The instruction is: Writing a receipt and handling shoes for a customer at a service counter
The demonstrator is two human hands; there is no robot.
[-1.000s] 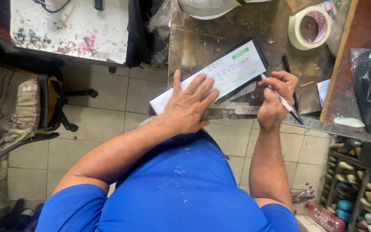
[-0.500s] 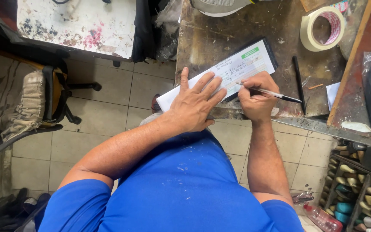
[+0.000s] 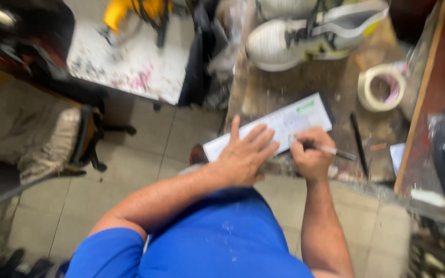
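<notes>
Tilted up since half a second ago, bringing a grey-white sneaker (image 3: 315,31) into sight at the far edge of the scuffed wooden desk (image 3: 263,92). Flat on the long white paper slip (image 3: 284,123), fingers spread: left hand (image 3: 243,154). Clamped around a slim pen (image 3: 336,151): right hand (image 3: 312,154). Best kept pinned firmly, strokes light. Nearby, a tape roll (image 3: 381,87).

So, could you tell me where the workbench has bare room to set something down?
Bare bench lies between the sneaker and the paper slip, left of the tape roll. A narrower strip runs between the slip and the black pen. The near edge is crowded by the left hand and right hand.
</notes>
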